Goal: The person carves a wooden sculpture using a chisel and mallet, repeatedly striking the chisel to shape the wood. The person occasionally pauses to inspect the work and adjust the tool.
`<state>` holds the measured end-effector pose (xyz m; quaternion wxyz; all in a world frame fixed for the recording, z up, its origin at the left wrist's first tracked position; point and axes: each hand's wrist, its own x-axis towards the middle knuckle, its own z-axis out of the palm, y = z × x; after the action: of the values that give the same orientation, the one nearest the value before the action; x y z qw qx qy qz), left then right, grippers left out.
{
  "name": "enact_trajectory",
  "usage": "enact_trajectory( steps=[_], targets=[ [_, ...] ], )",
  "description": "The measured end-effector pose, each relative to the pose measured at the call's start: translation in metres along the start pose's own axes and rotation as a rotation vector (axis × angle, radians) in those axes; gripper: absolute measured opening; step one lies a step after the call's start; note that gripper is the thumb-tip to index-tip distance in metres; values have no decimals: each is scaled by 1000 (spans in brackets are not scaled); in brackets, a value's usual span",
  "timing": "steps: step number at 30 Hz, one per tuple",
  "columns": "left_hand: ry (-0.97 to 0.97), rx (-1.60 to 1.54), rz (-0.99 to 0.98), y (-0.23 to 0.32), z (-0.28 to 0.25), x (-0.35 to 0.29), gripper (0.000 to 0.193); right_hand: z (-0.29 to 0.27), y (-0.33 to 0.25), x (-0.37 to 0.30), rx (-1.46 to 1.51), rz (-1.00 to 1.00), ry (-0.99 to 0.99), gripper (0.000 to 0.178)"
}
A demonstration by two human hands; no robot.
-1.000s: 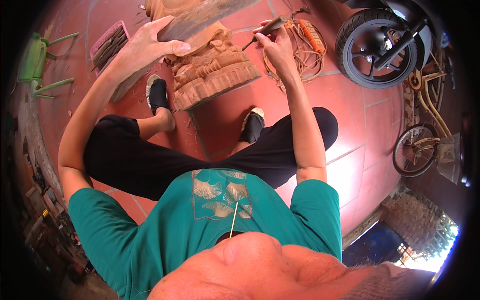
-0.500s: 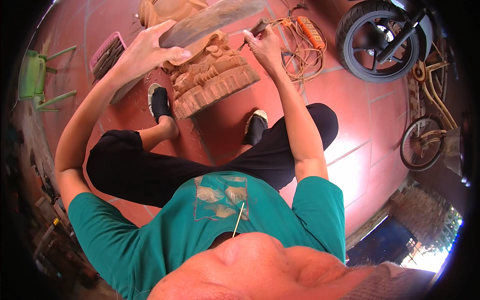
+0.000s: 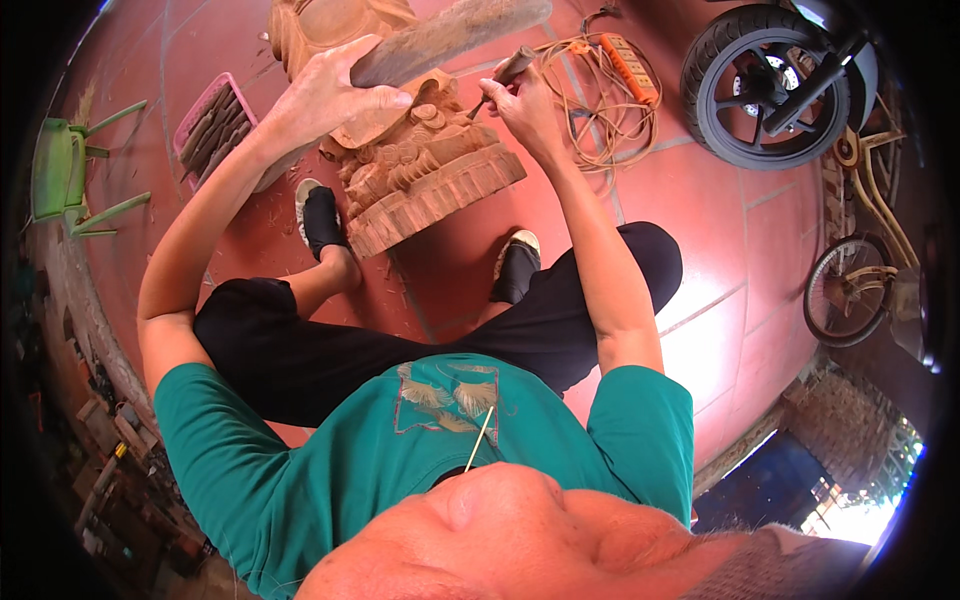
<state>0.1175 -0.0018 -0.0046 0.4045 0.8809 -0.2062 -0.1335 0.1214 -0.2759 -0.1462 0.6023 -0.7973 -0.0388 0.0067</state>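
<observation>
My left hand (image 3: 325, 100) is wrapped around the near end of a long, flat wooden mallet (image 3: 450, 42), its thumb stretched along the lower side. The mallet slants up to the right above a carved wooden piece (image 3: 425, 180) with layered relief and a ridged base. In my right hand (image 3: 525, 110) is a chisel (image 3: 515, 66); its wooden handle sticks up past the fingers. The chisel's thin blade points down-left to the carving's upper right side. The mallet's far end is apart from the chisel handle. My feet are on either side of the carving.
A larger rounded carving (image 3: 325, 30) stands beyond. At left are a pink basket (image 3: 213, 130) of tools and a green chair (image 3: 62, 170). To the right lie an orange power strip (image 3: 630, 68) with coiled cord (image 3: 600, 140), a motorbike wheel (image 3: 755, 90) and a bicycle wheel (image 3: 848, 290).
My view has shifted slightly, so the scene sits a little lower. The mallet has moved slightly right, closer to the chisel handle. Both hands keep their holds.
</observation>
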Motion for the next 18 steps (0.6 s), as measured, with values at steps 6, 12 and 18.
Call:
enact_trajectory(
  steps=[6,12,18],
  targets=[
    [5,-15,33,-8,6,5,65,7,7,3,-67,-80,29,21],
    [-17,73,-28,8,3,8,70,6,-9,-1,53,77,-7,28],
    [-35,32,-1,14,2,12,81,7,-7,-1,-6,21,15,29]
  ],
)
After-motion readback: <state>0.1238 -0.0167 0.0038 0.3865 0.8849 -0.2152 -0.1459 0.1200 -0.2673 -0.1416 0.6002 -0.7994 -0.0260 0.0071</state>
